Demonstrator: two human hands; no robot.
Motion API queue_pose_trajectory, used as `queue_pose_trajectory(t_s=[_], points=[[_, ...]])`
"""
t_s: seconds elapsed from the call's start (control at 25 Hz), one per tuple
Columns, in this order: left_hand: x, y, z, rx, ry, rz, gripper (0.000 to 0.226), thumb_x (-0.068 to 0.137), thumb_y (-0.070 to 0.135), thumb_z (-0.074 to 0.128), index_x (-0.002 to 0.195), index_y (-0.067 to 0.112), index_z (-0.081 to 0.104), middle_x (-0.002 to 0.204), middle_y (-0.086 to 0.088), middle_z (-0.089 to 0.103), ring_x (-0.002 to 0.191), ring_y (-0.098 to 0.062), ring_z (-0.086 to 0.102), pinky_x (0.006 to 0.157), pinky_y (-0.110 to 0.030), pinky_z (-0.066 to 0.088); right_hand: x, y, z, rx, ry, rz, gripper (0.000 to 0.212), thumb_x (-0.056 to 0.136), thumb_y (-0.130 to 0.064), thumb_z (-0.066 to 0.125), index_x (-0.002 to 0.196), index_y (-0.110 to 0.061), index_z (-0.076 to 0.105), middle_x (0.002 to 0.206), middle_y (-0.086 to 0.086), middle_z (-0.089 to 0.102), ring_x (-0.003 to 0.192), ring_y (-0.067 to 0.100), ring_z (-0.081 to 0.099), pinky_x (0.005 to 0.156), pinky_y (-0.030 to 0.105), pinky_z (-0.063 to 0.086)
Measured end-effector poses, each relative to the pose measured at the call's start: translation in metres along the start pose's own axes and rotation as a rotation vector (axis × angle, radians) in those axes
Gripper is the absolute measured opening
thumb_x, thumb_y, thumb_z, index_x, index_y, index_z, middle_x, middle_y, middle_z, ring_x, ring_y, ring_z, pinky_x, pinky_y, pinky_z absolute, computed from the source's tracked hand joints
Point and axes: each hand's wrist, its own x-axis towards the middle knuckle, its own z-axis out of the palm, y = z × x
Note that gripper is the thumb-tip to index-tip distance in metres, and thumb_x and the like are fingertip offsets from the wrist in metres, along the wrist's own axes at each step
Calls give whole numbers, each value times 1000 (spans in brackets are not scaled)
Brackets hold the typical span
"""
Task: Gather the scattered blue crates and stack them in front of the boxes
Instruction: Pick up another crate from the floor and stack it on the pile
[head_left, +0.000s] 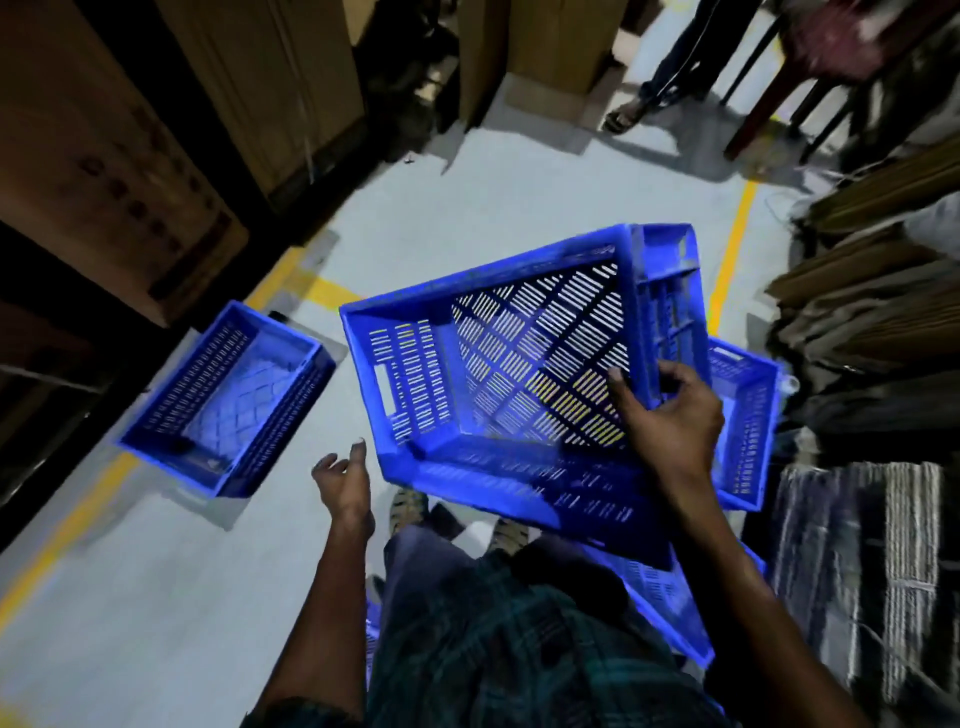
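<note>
Two hands: right grips crate, left loose; grey floor, cardboard boxes.

Pale grey floor with yellow lines, dark wooden chair, dim light

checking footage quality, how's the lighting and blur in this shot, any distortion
Head view: dim and uneven, with the cardboard boxes in deep shadow and the floor bright; motion blur smears the edges, worst at the upper right; wide-angle bending tilts the boxes; the held blue crate and the right hand stay fairly sharp.
</note>
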Motion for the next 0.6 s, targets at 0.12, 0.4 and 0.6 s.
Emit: queue_pose_trajectory(t_s=[0.12, 0.4, 0.6], points=[[-3, 28, 11, -44, -54, 71, 48, 83, 40, 72, 116, 18, 45, 106, -8, 55, 85, -21, 53, 91, -47, 51, -11, -13, -12, 74, 0, -39, 25, 78, -29, 81, 92, -11, 71, 81, 1, 68, 73, 10, 58, 63, 5, 38], [28, 77, 0, -82, -65, 193, 52, 72, 45, 76, 102, 16, 44, 100, -8, 58, 83, -22, 60, 83, -40, 56, -16, -48, -13, 255, -79, 31, 23, 75, -32, 81, 85, -14, 69, 66, -8, 63, 48, -1, 48, 56, 22, 43], [40, 115, -33, -95, -116, 148, 34, 79, 36, 77, 91, 15, 53, 87, -5, 58, 79, -20, 56, 79, -37, 48, -18, -89, 3, 375, -181, 92, 17, 80, -23, 80, 73, -18, 65, 65, -1, 60, 54, 8, 46, 52, 22, 38]])
